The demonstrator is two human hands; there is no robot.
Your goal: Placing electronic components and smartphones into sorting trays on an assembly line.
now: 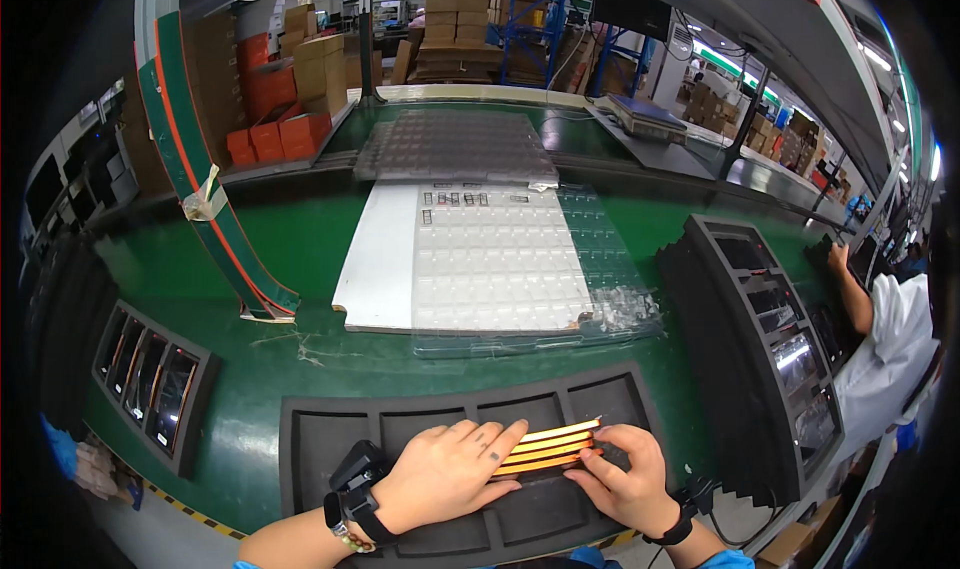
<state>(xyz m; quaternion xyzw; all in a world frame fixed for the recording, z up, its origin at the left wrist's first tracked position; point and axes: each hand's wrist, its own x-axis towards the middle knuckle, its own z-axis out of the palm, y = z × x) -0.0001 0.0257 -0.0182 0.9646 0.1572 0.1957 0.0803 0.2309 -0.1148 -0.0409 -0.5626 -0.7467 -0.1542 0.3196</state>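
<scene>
1. the green counter runs right across in front of the person, and everything at hand sits on it.
2. nearest the person lies a dark foam tray with shallow compartments; those i can see past the hands look bare.
3. the left hand comes in from the lower left, fingers laid over the left part of a stack, thumb along its near side, grasping it.
4. the right hand faces it from the other side, thumb and fingertips closed around the stack's right end.
5. the stack of thin orange-edged pieces is between the two hands, above the tray's right half. its long axis goes left to right, tipped up a little at the right, so each hand has one end and neither is nearer. whether it touches the foam, i can't tell.
</scene>
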